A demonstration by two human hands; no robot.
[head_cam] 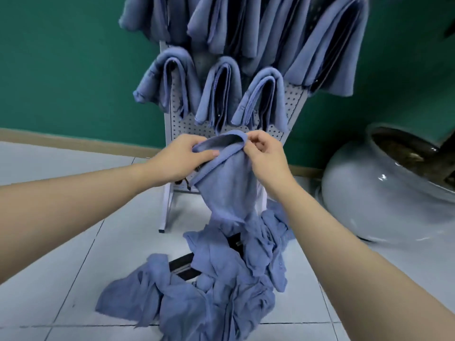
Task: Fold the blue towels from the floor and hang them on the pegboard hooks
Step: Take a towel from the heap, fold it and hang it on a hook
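Nearest, a heap of crumpled blue towels [216,286] lies on the pale tiled floor [73,242], spreading from the near middle toward the foot of the stand, with a dark barred object [182,264] showing through a gap in the cloth. Two bare forearms reach in from the near left and near right and meet just above the heap. Between them hangs one blue towel [226,188], its lower end trailing down into the pile. The left hand [182,156] grips the towel's upper hem, its thumb lying flat along the top of the fabric and the other fingers curled underneath. The right hand [266,153] pinches the same hem just to the right, thumb and fingertips pressed together on the cloth where the edge rolls over into a small loop. Behind the hands stands a white pegboard [290,104] on a light metal frame [167,210], leaning slightly back. Three folded blue towels [221,92] hang side by side across its middle row, and more folded towels [320,45] hang in a row above, reaching the top of the view. To the right, on the floor, sits a large round white pot [369,200] with dark soil inside its rim. Farthest back, a green wall [61,70] runs across the room, with a tan skirting board [73,141] where it meets the tiles.
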